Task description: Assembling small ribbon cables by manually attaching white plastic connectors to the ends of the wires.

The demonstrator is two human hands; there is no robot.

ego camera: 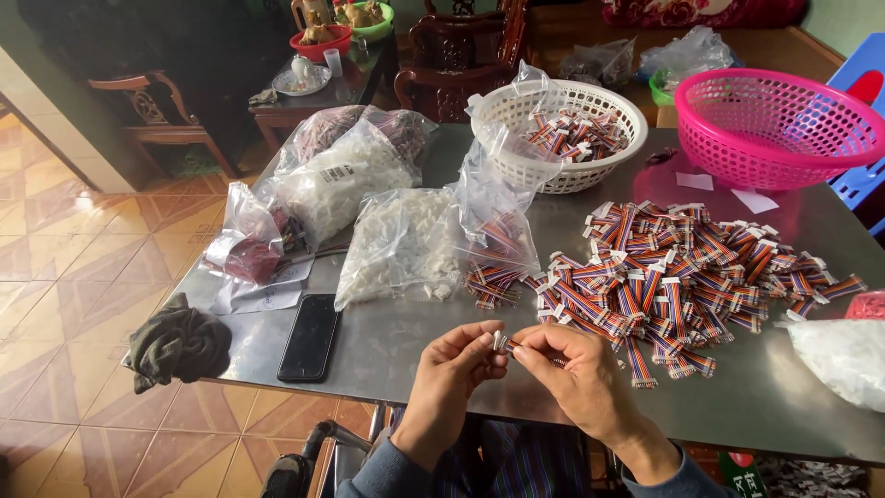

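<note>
I am pinching a little white plug (499, 340) between the fingertips of my left hand (454, 367) and my right hand (570, 369). Both hands are closing tight on it, thumbs and first fingers pressing together, just above the near edge of the grey table (387, 355). The plug is so small that I cannot tell much more about it.

Just past my fingers a big pile of striped wires (682, 277) is lying on the table, and it is spreading out to the right of my grip. Left of my grip a black phone (310, 337) is lying flat, and further left a dark cloth (179, 345) is sitting on the table corner. Right of my grip a bag of white bits (843, 358) is resting near the edge.

Further away, clear bags of white bits (401, 244) are lying in a row. Behind them a white basket (562, 134) is holding more striped wires, and a pink basket (779, 124) is standing far off to the right.
</note>
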